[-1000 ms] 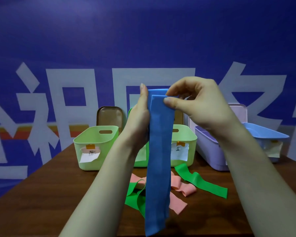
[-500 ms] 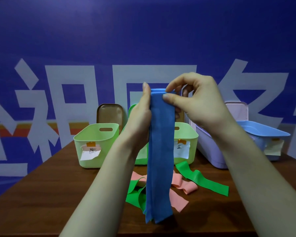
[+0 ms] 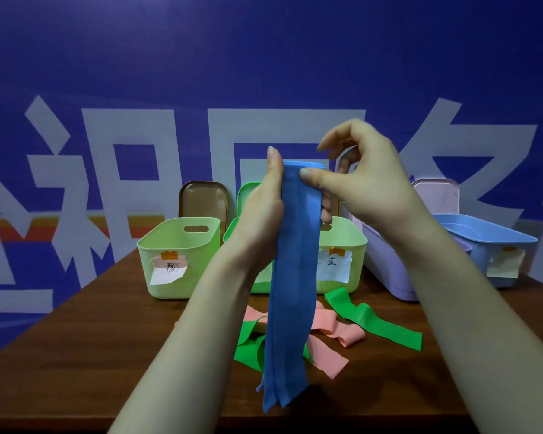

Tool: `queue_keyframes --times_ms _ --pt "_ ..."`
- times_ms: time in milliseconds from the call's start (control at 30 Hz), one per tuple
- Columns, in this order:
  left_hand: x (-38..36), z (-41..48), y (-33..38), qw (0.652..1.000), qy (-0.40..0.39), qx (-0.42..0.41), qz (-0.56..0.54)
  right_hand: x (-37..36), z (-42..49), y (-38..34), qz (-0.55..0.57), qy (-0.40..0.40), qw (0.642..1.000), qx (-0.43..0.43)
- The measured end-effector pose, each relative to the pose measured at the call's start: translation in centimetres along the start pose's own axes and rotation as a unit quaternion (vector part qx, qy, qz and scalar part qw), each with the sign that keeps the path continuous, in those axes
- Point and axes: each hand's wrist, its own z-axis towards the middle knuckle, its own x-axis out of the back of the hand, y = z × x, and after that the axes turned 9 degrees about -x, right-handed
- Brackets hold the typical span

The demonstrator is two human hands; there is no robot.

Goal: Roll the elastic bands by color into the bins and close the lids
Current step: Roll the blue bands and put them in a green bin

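Note:
A long blue elastic band (image 3: 292,296) hangs folded in front of me, its lower end just above the table. My left hand (image 3: 261,214) grips its upper left edge, thumb pointing up. My right hand (image 3: 361,183) pinches the folded top, thumb on the front and lower fingers behind; the index finger is raised off it. Green bands (image 3: 370,317) and pink bands (image 3: 336,330) lie loose on the wooden table (image 3: 91,339) behind the blue one. Two open light-green bins stand beyond: the left bin (image 3: 176,255) and the labelled middle bin (image 3: 342,255), partly hidden by my hands.
A lilac bin (image 3: 386,264) and a blue bin (image 3: 483,242) stand at the right. A brown lid (image 3: 203,200), a green lid (image 3: 246,195) and a pale pink lid (image 3: 436,195) lean upright behind the bins. A blue banner wall closes the back.
The band's hanging end has risen as more of it gathered at the top. My right index finger has lifted off the fold while the thumb stays on it.

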Motion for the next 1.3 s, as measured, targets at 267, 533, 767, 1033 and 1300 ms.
queue_keyframes --times_ms 267,533,767,1033,1300 --pt "0.9 0.0 -0.3 0.998 -0.044 -0.012 -0.039 -0.7 -0.8 -0.2 0.122 -0.111 0.985 -0.048" --pt "1.2 0.1 -1.1 0.995 0.033 -0.058 0.078 -0.7 0.3 -0.6 0.077 -0.012 0.997 -0.026" --pt "-0.4 0.1 -2.1 0.994 0.047 -0.083 -0.059 -1.2 0.4 -1.0 0.095 -0.03 0.995 -0.026" --pt "1.8 0.4 -1.3 0.981 0.084 -0.136 0.112 -1.1 0.9 -0.2 0.091 -0.039 0.995 -0.032" --pt "2.6 0.0 0.1 0.967 0.02 -0.14 0.21 -1.0 1.0 -0.2 0.129 -0.046 0.99 -0.044"
